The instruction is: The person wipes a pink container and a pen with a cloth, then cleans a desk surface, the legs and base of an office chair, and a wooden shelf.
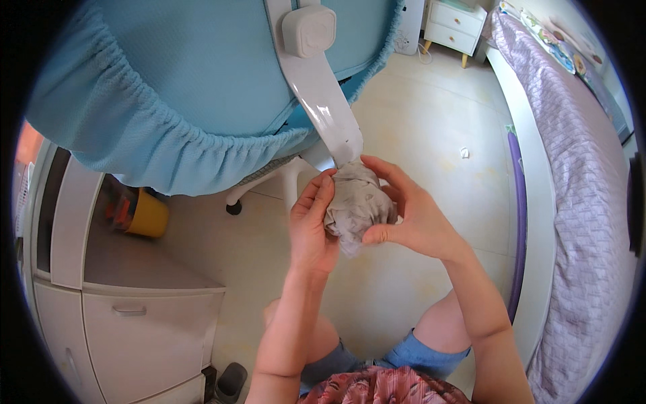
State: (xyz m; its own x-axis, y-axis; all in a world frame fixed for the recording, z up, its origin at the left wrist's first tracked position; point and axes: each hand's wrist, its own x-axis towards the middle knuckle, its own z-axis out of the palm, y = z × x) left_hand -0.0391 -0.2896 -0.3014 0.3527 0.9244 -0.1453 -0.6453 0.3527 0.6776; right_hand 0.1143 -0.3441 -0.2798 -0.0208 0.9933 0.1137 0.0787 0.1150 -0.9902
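Note:
A crumpled, greyish-white cloth (361,202) with dark smudges is bunched between my two hands. My left hand (315,217) grips its left side, thumb on top. Around the right side curl the fingers and thumb of my right hand (409,207). Just beyond the cloth is the lower end of a glossy white chair bracket (328,111), which runs up the back of a swivel chair. A light blue elastic cover (202,76) stretches over the chair's backrest, and a white knob (309,31) sits on the bracket. Whether the cloth touches the bracket, I cannot tell.
The chair's castor (233,207) stands on the tiled floor. At left are a white cabinet (146,338) and a yellow bin (150,214). A bed with a lilac cover (590,242) and a purple tube (517,227) line the right. A paper scrap (464,152) lies on the floor.

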